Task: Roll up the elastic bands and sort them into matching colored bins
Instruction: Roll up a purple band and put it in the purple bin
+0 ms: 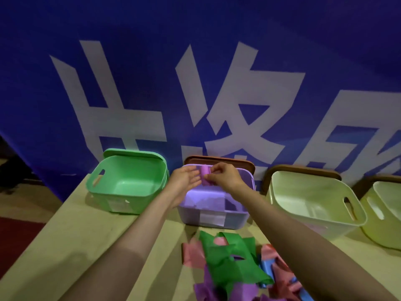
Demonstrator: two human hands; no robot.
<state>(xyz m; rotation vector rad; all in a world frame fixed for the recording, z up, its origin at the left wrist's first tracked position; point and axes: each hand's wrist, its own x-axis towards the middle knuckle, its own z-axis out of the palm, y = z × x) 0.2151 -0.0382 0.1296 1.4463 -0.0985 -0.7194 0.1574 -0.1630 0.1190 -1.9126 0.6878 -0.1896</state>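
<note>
A: Start wide. What carries everything?

B: In front of a blue banner [195, 61] with white characters stands a tabletop [86, 235], and four bins sit in a row along its far edge: a green bin [93, 185], a purple bin [191, 216], a pale bin [303, 216] and a yellow bin [379, 235] at the right edge of the view.

A: And the unsorted stock?

B: A loose pile of bands [225, 257] lies on the near side: green on top, with pink, purple and blue strips under and around it. They lie crumpled and folded, so I judge them thin, light and limp.

A: Where is the piece being worked?

B: The rolled band [205, 177], pinkish purple, is held in the air over the purple bin, between both hands. The right hand [227, 177] pinches it, its fingers [213, 171] curled onto the roll. The left hand [184, 183] lies against the other side with its fingers fairly straight, supporting rather than clamping.

A: How would it behave if let go?

B: Probably springy. Stretchy sheet tends to unwind, and the surface looks smooth enough to slide. I would hold it across the coil, with a finger over the free end, and squeeze lightly, since it weighs almost nothing. I would let it go low inside the bin, so that it lands wound.
</note>
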